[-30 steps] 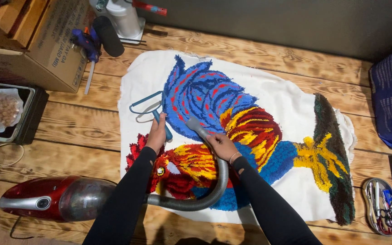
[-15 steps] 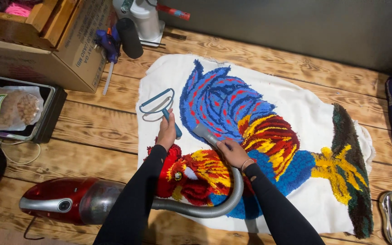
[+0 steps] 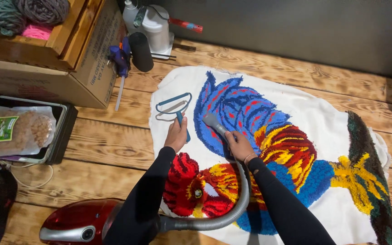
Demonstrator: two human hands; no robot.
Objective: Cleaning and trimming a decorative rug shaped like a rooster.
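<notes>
Tufted rooster rug (image 3: 268, 149) under ribbed grey vacuum hose (image 3: 237, 199), blue scraper (image 3: 174, 109)

Cardboard box (image 3: 71, 68) (yarn (image 3: 21, 13) above)

Bare wooden floorboards (image 3: 110, 145) lay open left of the white tufted rooster rug (image 3: 323, 131), and the rug's white upper edge was free. Further left stood a black tray (image 3: 64, 131), above it a brown cardboard box (image 3: 82, 68). The red canister vacuum cleaner (image 3: 75, 222) and its grey ribbed hose (image 3: 232, 208) blocked the near side.
</notes>
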